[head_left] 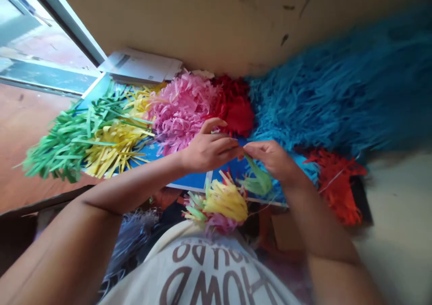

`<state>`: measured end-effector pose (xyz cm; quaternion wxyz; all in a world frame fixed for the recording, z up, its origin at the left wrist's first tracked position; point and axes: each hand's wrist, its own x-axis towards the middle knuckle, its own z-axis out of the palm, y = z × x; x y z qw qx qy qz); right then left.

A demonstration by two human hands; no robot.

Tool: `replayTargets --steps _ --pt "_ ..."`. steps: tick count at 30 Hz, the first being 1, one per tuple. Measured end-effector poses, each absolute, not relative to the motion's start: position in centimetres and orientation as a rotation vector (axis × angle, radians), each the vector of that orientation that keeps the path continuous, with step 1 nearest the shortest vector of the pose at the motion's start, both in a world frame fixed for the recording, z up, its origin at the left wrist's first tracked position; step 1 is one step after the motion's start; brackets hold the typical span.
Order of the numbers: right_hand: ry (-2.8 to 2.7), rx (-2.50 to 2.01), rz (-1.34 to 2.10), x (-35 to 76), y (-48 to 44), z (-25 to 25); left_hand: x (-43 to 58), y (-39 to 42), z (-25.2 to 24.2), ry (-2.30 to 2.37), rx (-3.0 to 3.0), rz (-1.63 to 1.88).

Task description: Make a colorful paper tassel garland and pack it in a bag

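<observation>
Both of my hands meet above the front edge of the blue table. My right hand (272, 159) pinches the top of a green paper tassel (259, 179), whose fringe hangs below the fingers. My left hand (212, 150) is closed at the fingertips against the right fingers; what lies in its pinch is hidden. Below the hands, close to my shirt, hangs a bunch of paper fringe (226, 201) in yellow, green and pink. A pale strip (208, 179) rises from it toward my left hand.
On the blue tabletop (189, 181) lie piles of cut paper fringe: green (67, 138), yellow (114, 145), pink (185, 102), red (236, 107) and a large blue heap (320, 98). Orange-red fringe (337, 183) lies at right. Papers (145, 64) are stacked by the wall.
</observation>
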<state>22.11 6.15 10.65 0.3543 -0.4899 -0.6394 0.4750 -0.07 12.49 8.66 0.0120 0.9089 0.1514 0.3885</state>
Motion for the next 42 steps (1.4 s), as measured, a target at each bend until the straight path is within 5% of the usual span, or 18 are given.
replayTargets --steps 3,12,42 --pt "-1.324 -1.124 1.573 20.8 7.0 9.8 -0.6 11.5 9.8 0.495 2.781 1.252" --pt "-0.744 -1.032 1.525 16.4 5.9 8.0 0.0 8.7 8.1 0.860 2.198 1.499" --pt "-0.784 -0.913 0.938 14.9 5.8 5.9 2.5 7.9 5.7 0.891 2.030 1.430"
